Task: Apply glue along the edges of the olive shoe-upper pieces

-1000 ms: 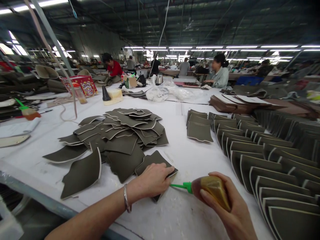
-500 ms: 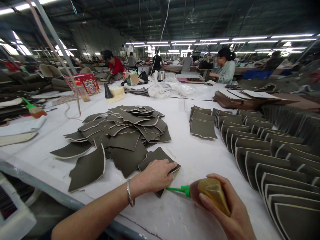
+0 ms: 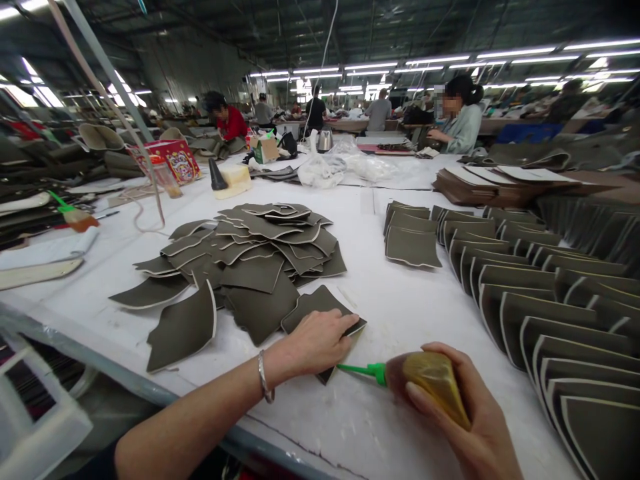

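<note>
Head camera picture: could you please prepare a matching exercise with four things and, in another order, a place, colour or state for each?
1. left hand
2. nearest bottle
3. bracelet
4. loose pile

A. silver in colour
B. heaped on the white table
C. resting on a dark piece
D. in the right hand

Pairs: 1-C, 2-D, 3-A, 4-B

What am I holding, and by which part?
Your right hand holds the green-tipped bottle by its body; your left hand rests on a dark piece.

The bottle (image 3: 425,383) at lower right looks glossy plastic. The piled pieces (image 3: 253,273) look matt, the bracelet (image 3: 263,377) polished metal.
</note>
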`<state>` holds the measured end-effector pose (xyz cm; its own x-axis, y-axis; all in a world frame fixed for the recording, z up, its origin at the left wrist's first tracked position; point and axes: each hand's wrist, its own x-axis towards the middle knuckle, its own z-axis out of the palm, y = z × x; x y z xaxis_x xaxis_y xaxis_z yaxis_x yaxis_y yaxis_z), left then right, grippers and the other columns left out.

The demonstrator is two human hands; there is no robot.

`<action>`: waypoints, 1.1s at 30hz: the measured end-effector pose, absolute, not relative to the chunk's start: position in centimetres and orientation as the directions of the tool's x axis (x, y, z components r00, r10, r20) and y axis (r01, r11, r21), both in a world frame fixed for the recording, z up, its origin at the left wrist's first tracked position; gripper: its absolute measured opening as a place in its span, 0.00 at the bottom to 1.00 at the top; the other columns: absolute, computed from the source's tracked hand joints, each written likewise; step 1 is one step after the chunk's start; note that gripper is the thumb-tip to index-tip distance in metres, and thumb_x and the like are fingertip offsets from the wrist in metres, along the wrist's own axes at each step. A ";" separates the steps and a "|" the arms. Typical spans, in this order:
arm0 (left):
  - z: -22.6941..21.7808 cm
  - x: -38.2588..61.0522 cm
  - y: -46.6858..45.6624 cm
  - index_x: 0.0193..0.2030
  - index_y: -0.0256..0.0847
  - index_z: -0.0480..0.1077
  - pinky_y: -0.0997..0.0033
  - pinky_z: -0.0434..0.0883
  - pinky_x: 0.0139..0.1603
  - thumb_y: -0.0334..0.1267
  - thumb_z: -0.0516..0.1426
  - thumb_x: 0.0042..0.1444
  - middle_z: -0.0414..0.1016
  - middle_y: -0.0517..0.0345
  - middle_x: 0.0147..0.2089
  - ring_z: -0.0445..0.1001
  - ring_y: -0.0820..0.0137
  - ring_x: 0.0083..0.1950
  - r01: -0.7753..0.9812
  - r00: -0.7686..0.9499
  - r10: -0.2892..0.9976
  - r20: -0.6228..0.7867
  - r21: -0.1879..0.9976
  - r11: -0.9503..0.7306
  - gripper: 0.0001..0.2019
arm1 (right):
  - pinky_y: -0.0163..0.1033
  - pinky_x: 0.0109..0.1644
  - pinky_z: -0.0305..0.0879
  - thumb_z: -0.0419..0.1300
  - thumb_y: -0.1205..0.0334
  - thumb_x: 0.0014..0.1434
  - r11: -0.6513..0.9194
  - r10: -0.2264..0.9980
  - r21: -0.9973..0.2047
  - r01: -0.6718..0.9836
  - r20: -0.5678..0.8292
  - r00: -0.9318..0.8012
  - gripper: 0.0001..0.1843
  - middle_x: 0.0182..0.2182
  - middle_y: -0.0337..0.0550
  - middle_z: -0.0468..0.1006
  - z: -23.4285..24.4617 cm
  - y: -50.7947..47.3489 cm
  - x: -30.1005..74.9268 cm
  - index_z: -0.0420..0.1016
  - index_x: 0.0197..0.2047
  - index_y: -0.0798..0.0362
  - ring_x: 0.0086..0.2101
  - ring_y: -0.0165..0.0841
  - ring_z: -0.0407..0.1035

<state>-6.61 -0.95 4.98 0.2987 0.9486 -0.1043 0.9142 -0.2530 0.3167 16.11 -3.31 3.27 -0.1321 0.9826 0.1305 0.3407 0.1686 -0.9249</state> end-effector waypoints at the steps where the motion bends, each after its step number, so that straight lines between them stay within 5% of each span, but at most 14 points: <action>1: 4.9 -6.6 -0.9 0.63 0.44 0.64 0.61 0.71 0.42 0.35 0.47 0.60 0.75 0.52 0.45 0.76 0.58 0.43 0.915 0.298 0.949 -0.103 0.315 -0.253 0.24 | 0.33 0.44 0.61 0.63 0.44 0.56 0.166 0.982 -0.927 0.336 0.125 -0.139 0.23 0.42 0.34 0.71 3.3 -3.4 16.1 0.65 0.51 0.44 0.40 0.35 0.68; 16: 5.1 -6.7 -0.8 0.62 0.44 0.64 0.62 0.70 0.42 0.36 0.47 0.61 0.74 0.52 0.45 0.75 0.59 0.43 0.912 0.300 0.948 -0.106 0.325 -0.252 0.23 | 0.36 0.45 0.61 0.63 0.46 0.57 0.233 0.960 -0.925 0.301 0.169 -0.222 0.23 0.43 0.34 0.70 2.6 -3.2 16.4 0.64 0.52 0.42 0.41 0.37 0.68; 23: 5.1 -6.6 -0.7 0.62 0.45 0.64 0.62 0.70 0.42 0.35 0.47 0.61 0.74 0.53 0.44 0.75 0.60 0.43 0.913 0.292 0.948 -0.129 0.331 -0.237 0.23 | 0.36 0.45 0.62 0.64 0.45 0.56 0.252 0.967 -0.885 0.392 0.221 -0.124 0.24 0.45 0.37 0.69 2.9 -2.2 17.1 0.65 0.51 0.45 0.41 0.37 0.67; 28: 5.0 -6.6 -0.7 0.63 0.46 0.64 0.63 0.70 0.42 0.35 0.47 0.60 0.74 0.53 0.44 0.75 0.60 0.43 0.908 0.302 0.944 -0.131 0.340 -0.243 0.23 | 0.37 0.45 0.62 0.62 0.46 0.59 0.282 0.949 -0.898 0.337 0.210 -0.234 0.23 0.44 0.39 0.70 2.4 -2.4 17.0 0.64 0.53 0.46 0.41 0.38 0.68; 33: 5.0 -6.7 -0.6 0.63 0.46 0.64 0.63 0.70 0.44 0.35 0.47 0.60 0.74 0.52 0.45 0.74 0.60 0.44 0.905 0.305 0.941 -0.146 0.351 -0.239 0.23 | 0.38 0.44 0.63 0.65 0.45 0.57 0.347 0.938 -0.832 0.433 0.311 -0.155 0.25 0.45 0.40 0.70 2.0 0.0 18.3 0.65 0.52 0.46 0.41 0.38 0.68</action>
